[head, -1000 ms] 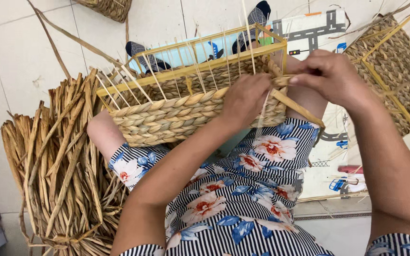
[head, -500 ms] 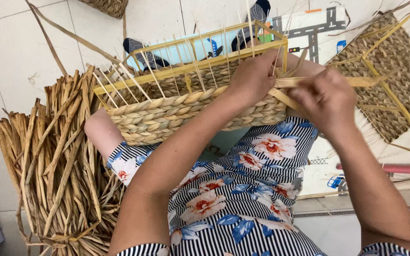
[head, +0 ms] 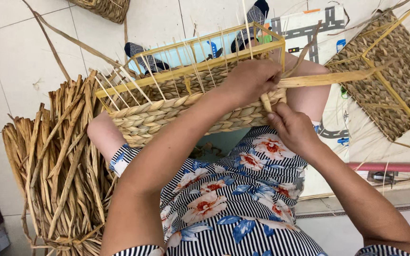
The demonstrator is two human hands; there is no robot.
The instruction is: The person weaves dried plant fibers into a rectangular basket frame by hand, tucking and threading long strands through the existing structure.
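The half-woven basket rests on the person's lap. The left hand is closed around a flat dried strand at the basket's right corner; the right hand pinches the strand's lower end against the braided wall.

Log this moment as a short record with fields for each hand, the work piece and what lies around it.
left hand: grips a flat straw strand at the basket's rim
right hand: presses on the woven wall below it
basket: half-woven on a yellow frame, resting on the lap
left of lap: bundle of dried straw
right: second woven basket on the floor
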